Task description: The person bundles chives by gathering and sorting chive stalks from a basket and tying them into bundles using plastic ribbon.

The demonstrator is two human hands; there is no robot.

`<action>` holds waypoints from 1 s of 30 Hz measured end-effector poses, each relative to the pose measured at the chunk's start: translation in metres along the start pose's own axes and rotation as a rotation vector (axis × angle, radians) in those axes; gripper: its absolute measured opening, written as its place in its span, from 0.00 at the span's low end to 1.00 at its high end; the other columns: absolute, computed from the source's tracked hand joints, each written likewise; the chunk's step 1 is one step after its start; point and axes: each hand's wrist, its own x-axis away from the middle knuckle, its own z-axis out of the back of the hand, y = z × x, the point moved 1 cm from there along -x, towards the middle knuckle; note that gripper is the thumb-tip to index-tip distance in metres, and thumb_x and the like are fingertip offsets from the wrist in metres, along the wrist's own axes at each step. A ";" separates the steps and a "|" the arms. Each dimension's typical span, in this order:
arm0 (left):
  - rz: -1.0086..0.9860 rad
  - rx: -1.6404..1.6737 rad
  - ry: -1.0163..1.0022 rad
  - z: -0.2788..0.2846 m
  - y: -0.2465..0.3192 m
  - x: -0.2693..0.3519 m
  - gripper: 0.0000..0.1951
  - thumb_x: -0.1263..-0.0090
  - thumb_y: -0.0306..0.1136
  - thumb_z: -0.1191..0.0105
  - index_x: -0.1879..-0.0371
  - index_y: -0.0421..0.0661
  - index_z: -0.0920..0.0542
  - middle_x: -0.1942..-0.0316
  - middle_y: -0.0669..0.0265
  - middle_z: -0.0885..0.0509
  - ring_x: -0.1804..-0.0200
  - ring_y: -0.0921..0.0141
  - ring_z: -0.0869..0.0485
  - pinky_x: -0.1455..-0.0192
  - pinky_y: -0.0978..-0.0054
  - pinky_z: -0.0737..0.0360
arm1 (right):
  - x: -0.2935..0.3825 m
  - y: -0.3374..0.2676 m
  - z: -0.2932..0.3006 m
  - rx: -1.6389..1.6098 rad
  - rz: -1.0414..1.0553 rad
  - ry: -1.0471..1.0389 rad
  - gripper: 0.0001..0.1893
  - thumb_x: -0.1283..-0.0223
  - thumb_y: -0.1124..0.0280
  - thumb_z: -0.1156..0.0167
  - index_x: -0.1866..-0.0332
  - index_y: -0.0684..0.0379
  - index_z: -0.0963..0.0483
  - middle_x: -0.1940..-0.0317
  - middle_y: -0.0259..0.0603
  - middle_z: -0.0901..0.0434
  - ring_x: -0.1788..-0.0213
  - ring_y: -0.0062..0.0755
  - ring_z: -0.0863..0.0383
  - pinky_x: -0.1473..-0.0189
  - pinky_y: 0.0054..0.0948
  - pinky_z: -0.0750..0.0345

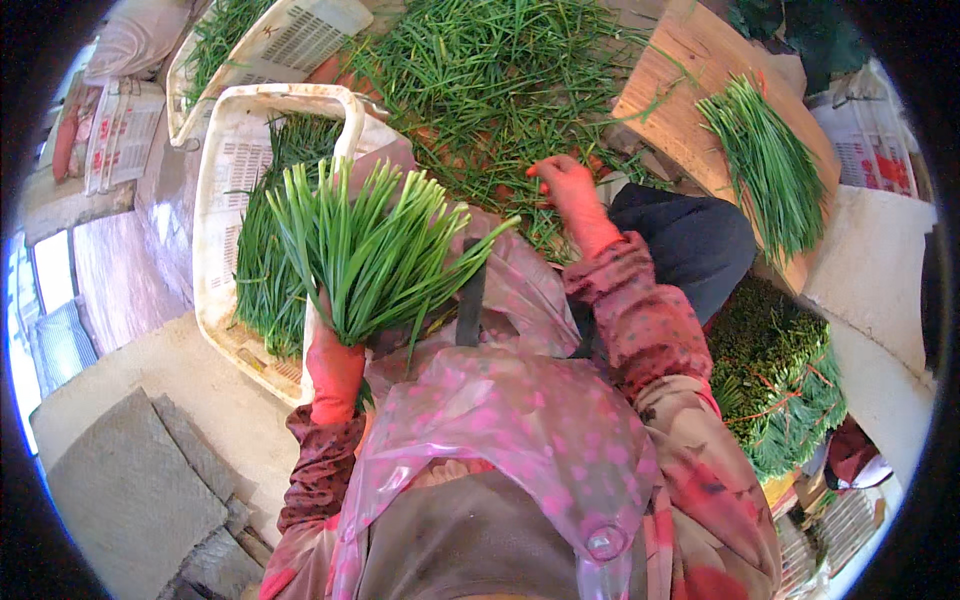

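Observation:
My left hand (336,367), in an orange-red glove, grips a thick bunch of garlic chives (375,255) near its lower part. The pale cut ends fan out upward and away from me. Beside this bunch stands a white plastic crate (206,225) with more chives (259,292) inside. My right hand (568,196), gloved the same way, hovers over loose green leaf trimmings (495,82). Its fingers are bent and apart, and nothing shows between them. A pink-spotted translucent plastic apron (517,405) covers my lap.
On a wooden board (660,82) at the upper right lies another chive bunch (772,165). Below it are stacked chive bundles (795,405) with red ties. A second white crate (300,37) holds greens at the upper left. Grey sheets (135,480) lie on the floor at my left.

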 end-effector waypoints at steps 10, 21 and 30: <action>-0.011 -0.013 -0.001 -0.002 -0.010 -0.004 0.36 0.46 0.33 0.36 0.33 0.50 0.33 0.58 0.53 0.16 0.58 0.50 0.18 0.60 0.60 0.20 | 0.053 -0.040 -0.068 0.631 0.658 -0.191 0.11 0.40 0.61 0.41 0.57 0.52 0.21 0.70 0.41 0.19 0.67 0.41 0.18 0.65 0.38 0.22; 0.015 0.004 -0.038 0.006 -0.006 0.000 0.41 0.45 0.32 0.36 0.29 0.50 0.39 0.49 0.52 0.18 0.52 0.56 0.16 0.54 0.67 0.20 | 0.013 -0.071 0.004 1.174 0.307 0.030 0.17 0.45 0.71 0.43 0.49 0.54 0.24 0.57 0.48 0.18 0.56 0.50 0.17 0.57 0.45 0.20; -0.022 -0.037 -0.056 0.013 -0.004 -0.008 0.41 0.43 0.32 0.36 0.29 0.47 0.41 0.45 0.54 0.20 0.47 0.55 0.18 0.48 0.66 0.21 | 0.020 -0.004 -0.027 1.118 0.549 -0.148 0.06 0.41 0.68 0.46 0.64 0.54 0.22 0.68 0.47 0.17 0.65 0.52 0.17 0.63 0.47 0.22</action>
